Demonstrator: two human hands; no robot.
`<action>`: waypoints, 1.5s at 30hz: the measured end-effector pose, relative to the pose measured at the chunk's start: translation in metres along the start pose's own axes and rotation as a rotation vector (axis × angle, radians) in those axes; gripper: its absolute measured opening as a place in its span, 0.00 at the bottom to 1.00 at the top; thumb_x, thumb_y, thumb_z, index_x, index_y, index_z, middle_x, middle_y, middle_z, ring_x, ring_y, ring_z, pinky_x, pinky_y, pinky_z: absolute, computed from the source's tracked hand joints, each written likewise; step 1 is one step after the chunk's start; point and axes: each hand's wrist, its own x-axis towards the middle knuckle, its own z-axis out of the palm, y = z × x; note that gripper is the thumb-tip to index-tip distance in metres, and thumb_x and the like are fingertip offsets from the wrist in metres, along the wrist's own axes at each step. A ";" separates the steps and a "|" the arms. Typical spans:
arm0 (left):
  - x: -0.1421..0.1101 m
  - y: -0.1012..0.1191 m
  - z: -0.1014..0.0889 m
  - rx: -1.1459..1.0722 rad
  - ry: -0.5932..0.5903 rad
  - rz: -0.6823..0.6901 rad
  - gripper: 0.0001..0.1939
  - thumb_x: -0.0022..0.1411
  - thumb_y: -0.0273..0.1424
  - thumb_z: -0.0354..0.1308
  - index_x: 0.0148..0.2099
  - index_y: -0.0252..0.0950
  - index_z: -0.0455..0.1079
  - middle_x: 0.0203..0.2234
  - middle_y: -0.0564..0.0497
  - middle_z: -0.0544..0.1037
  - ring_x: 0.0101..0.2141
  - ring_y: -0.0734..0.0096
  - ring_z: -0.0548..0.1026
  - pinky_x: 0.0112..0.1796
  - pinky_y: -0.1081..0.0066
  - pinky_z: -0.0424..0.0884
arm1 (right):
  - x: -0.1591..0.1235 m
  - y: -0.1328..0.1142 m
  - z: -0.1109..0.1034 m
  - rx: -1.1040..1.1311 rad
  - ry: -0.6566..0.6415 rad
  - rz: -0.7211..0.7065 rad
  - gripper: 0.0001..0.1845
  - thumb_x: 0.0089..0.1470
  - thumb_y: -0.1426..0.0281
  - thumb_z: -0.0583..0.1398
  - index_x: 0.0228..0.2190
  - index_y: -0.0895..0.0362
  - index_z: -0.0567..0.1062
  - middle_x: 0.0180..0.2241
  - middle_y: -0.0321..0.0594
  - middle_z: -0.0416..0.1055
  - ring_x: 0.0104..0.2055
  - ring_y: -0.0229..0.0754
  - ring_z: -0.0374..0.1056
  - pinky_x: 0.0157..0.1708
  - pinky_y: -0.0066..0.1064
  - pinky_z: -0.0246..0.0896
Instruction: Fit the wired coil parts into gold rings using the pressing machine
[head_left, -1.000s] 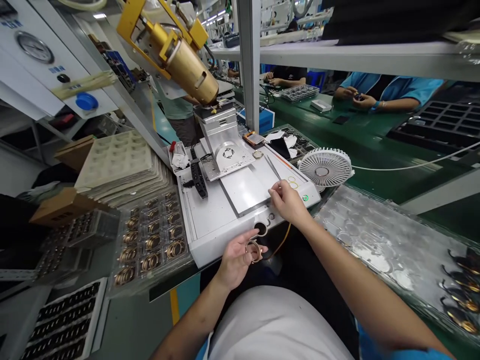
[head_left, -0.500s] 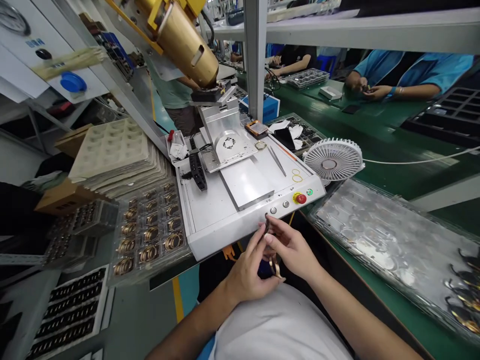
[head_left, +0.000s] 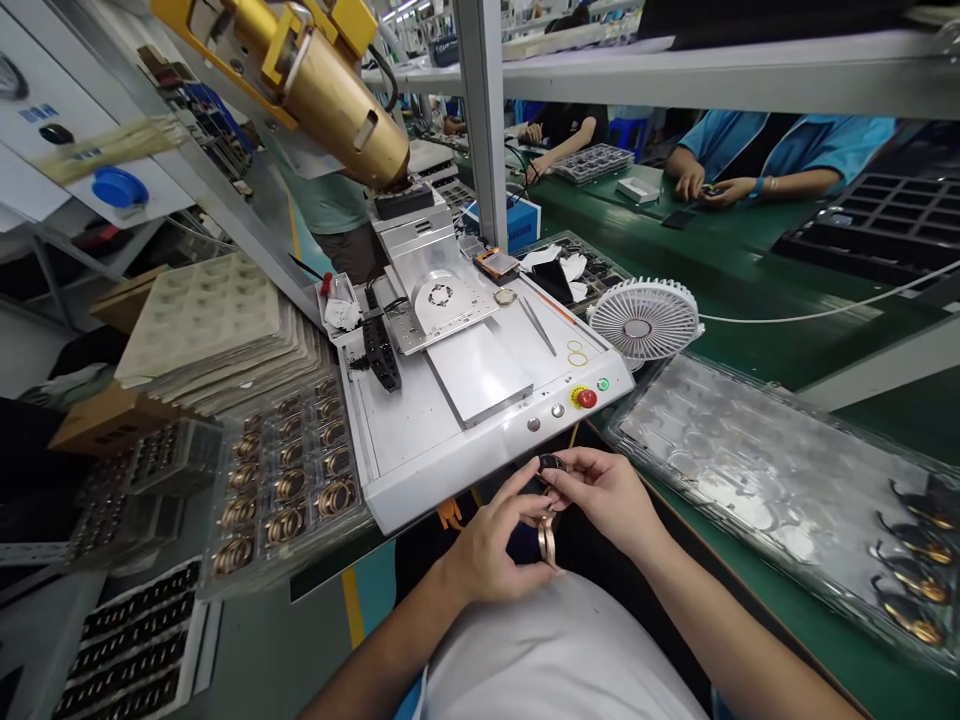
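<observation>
Just off the front edge of the white machine base [head_left: 420, 480], my left hand [head_left: 491, 545] and my right hand [head_left: 604, 490] meet in front of me. A copper ring part [head_left: 549, 540] hangs from the fingers of my left hand. My right fingers pinch a small dark round piece [head_left: 552, 463] against it, and the fingers hide part of both. Steel tweezers [head_left: 538, 326] lie on the machine's white top, beyond my right hand. An aluminium plate [head_left: 480, 372] sits on the base, and a small ring [head_left: 505, 296] lies near its far side.
A brass-coloured cylinder [head_left: 337, 100] hangs above the machine. To the left stands a clear tray of copper rings [head_left: 285, 490]. To the right are a white fan [head_left: 643, 325] and a clear tray [head_left: 750, 470] holding dark-and-gold parts. A co-worker's hands [head_left: 701, 187] work across the green bench.
My right hand has left the machine top near the tweezers and come back to my left hand. It now pinches the dark piece at the copper ring. The view has tilted slightly.
</observation>
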 end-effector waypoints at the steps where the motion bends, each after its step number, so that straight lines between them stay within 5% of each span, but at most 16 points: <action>1: 0.000 0.000 -0.001 0.066 -0.019 0.009 0.41 0.53 0.29 0.74 0.66 0.39 0.61 0.72 0.28 0.55 0.48 0.51 0.84 0.47 0.57 0.83 | 0.000 -0.001 0.000 0.010 -0.015 0.015 0.24 0.45 0.53 0.76 0.35 0.59 0.83 0.25 0.41 0.79 0.26 0.44 0.75 0.29 0.34 0.75; 4: -0.002 0.000 -0.003 0.182 -0.064 0.010 0.38 0.57 0.27 0.70 0.67 0.41 0.61 0.70 0.30 0.61 0.50 0.48 0.83 0.48 0.53 0.82 | -0.001 -0.003 0.002 0.040 -0.045 0.033 0.25 0.42 0.54 0.77 0.35 0.59 0.83 0.27 0.42 0.79 0.28 0.45 0.77 0.30 0.36 0.77; 7: -0.002 0.001 -0.005 0.066 -0.059 -0.013 0.41 0.56 0.26 0.71 0.69 0.43 0.60 0.70 0.30 0.61 0.49 0.50 0.84 0.50 0.52 0.81 | -0.002 -0.003 0.004 0.074 -0.011 0.032 0.23 0.44 0.52 0.76 0.31 0.58 0.81 0.22 0.39 0.76 0.23 0.41 0.72 0.26 0.32 0.72; 11: -0.001 -0.002 -0.004 -0.384 0.168 -0.108 0.37 0.54 0.30 0.75 0.64 0.41 0.67 0.66 0.33 0.68 0.50 0.53 0.83 0.52 0.55 0.80 | -0.005 -0.005 0.006 0.151 -0.002 0.072 0.24 0.41 0.54 0.78 0.24 0.58 0.76 0.20 0.33 0.70 0.21 0.34 0.62 0.22 0.26 0.62; 14: 0.003 -0.005 -0.003 -0.695 0.341 -0.180 0.26 0.55 0.36 0.76 0.55 0.39 0.75 0.52 0.40 0.81 0.49 0.57 0.83 0.50 0.59 0.80 | -0.009 -0.009 0.012 0.223 -0.068 0.173 0.24 0.37 0.58 0.80 0.23 0.59 0.76 0.25 0.35 0.73 0.26 0.34 0.64 0.27 0.25 0.63; 17: 0.006 -0.007 -0.001 -0.814 0.431 -0.208 0.26 0.50 0.38 0.79 0.51 0.41 0.78 0.47 0.44 0.84 0.49 0.59 0.82 0.52 0.60 0.79 | -0.015 -0.013 0.023 0.310 -0.111 0.269 0.24 0.33 0.60 0.80 0.22 0.59 0.74 0.26 0.36 0.74 0.27 0.35 0.67 0.31 0.28 0.67; 22: 0.002 -0.008 0.002 -0.822 0.399 -0.259 0.31 0.44 0.35 0.81 0.51 0.44 0.80 0.48 0.45 0.85 0.48 0.56 0.84 0.45 0.61 0.83 | -0.021 -0.017 0.040 0.242 -0.068 0.174 0.22 0.37 0.66 0.76 0.23 0.56 0.68 0.22 0.32 0.70 0.25 0.35 0.64 0.27 0.27 0.60; 27: 0.000 -0.009 0.001 -0.789 0.403 -0.163 0.31 0.44 0.29 0.81 0.52 0.49 0.81 0.48 0.49 0.86 0.46 0.60 0.85 0.47 0.64 0.84 | -0.022 -0.021 0.048 0.039 -0.022 0.062 0.19 0.40 0.67 0.70 0.26 0.53 0.64 0.20 0.26 0.62 0.22 0.33 0.55 0.22 0.26 0.48; 45: 0.001 -0.012 0.002 -0.722 0.435 -0.171 0.30 0.44 0.30 0.81 0.51 0.50 0.82 0.48 0.50 0.86 0.42 0.61 0.86 0.45 0.63 0.84 | -0.020 -0.019 0.052 0.052 -0.037 0.064 0.18 0.41 0.69 0.67 0.29 0.51 0.62 0.21 0.26 0.67 0.21 0.34 0.63 0.21 0.25 0.54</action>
